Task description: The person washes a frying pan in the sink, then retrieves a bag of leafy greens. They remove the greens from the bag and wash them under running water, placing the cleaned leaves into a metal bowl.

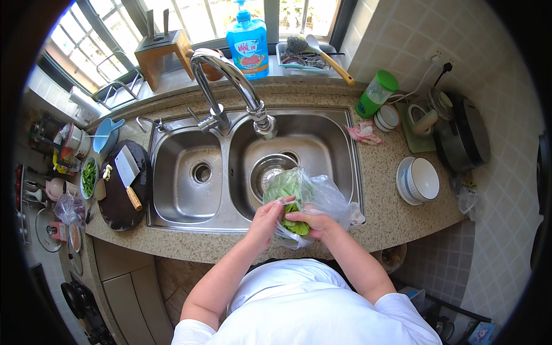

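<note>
Both hands are at the front edge of the sink's larger basin (319, 146), on a clear plastic bag (330, 194) with green leafy vegetables (297, 226) inside. My left hand (268, 217) pinches the bag near its opening. With thumb over the leaves, my right hand (312, 222) grips the greens at the mouth of the bag; its fingers are partly hidden by plastic. Beneath the bag, a round stainless steel bowl (261, 166) sits in the basin, partly covered. The chrome faucet (224, 69) arches above, its spout end (265, 127) over the larger basin.
A cleaver (127, 166) lies on a round dark chopping board (114, 207) at left, beside a bowl of chopped greens (89, 177). Stacked white bowls (422, 179) and a rice cooker (468, 129) stand at right. Behind the sink are a blue soap bottle (246, 43) and a knife block (161, 43).
</note>
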Motion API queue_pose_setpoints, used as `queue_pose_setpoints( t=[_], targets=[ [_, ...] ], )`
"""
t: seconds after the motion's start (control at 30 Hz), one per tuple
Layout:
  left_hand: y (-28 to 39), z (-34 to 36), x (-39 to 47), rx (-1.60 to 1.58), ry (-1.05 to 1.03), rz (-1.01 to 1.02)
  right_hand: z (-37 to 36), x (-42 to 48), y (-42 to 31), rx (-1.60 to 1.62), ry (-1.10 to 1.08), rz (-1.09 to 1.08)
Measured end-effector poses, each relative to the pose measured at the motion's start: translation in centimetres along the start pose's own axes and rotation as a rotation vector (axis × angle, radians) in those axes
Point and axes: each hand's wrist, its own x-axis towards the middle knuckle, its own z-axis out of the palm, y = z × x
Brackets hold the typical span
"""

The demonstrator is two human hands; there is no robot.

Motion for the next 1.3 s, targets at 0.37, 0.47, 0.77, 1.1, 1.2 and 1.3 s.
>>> queue_pose_setpoints(
  t=[0.37,0.47,0.77,1.1,1.2,1.3],
  targets=[
    [1.9,-2.0,-0.5,-0.033,0.176,0.172,-1.0,1.3,-0.2,0.232,0.127,-0.049],
    [0.7,-3.5,-0.4,0.218,0.237,0.300,-2.3,1.4,-0.4,0.285,0.153,-0.056],
    [-0.5,-4.7,-1.0,0.454,0.345,0.238,-2.6,0.5,-1.4,0.226,0.048,-0.007],
    [0.1,-4.4,-1.6,-0.055,-0.048,-0.216,-1.7,2.0,-0.2,0.487,0.222,-0.145],
    [0.7,-3.8,-2.5,0.047,-0.163,-0.127,-2.0,1.6,-0.5,0.468,0.138,-0.160],
    [1.0,-4.0,-2.4,0.309,-0.139,-0.001,-1.0,1.2,-0.8,0.484,0.138,-0.143]
  ],
)
